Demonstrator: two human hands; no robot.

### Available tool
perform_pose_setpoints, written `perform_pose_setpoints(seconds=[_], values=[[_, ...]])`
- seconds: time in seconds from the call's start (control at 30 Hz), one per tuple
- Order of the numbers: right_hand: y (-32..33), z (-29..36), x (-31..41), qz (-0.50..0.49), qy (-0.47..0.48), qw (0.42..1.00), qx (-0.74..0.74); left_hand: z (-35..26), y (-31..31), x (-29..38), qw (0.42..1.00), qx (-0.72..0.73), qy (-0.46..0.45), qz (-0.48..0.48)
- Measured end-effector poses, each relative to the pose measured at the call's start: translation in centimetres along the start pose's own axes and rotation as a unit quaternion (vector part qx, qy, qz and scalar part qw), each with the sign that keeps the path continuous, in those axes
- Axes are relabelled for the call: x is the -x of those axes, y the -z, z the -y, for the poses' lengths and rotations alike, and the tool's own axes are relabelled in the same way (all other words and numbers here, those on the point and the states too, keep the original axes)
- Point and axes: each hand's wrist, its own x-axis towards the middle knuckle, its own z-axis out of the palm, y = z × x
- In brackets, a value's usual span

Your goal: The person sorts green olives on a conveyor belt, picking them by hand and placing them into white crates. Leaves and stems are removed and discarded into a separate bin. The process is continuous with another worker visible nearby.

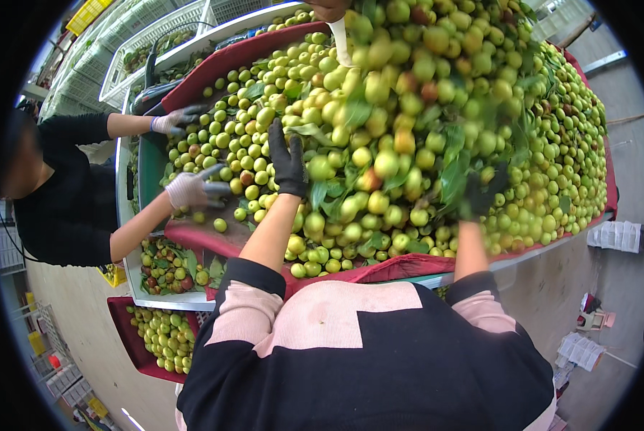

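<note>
A deep heap of small green fruit that look like jujubes (386,161), some with reddish-brown patches, lies before me on a table lined with red cloth (408,268). My left hand (291,167), in a black glove, rests against the heap's left side, its fingers extended and nothing held. Further right, my black-gloved right hand (482,191) is blurred and partly sunk among fruit and leaves; whether it grips anything is unclear. Green leaves (453,180) lie close by it. Much of the fruit in the middle and at upper right is blurred.
A co-worker's gloved hands (184,189) touch fruit at the left end. Another person's hand (328,9) shows at the top. A side tray (177,303) holds fruit and leaves; a red-lined bin (118,328) of fruit stands below it. White crates (112,86) are at upper left.
</note>
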Motion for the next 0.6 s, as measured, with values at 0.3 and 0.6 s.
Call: perform_pose_setpoints(seconds=[0.3, 0.6], values=[[0.9, 3.8, -0.5, 0.001, 0.007, 0.994, 0.113, -0.4, 1.9, 0.3, 0.999, -0.025, 0.036, -0.023], [-0.3, 1.3, -0.1, 0.033, -0.104, 0.994, -0.003, -0.2, 2.7, 0.9, 0.997, -0.057, 0.023, -0.048]])
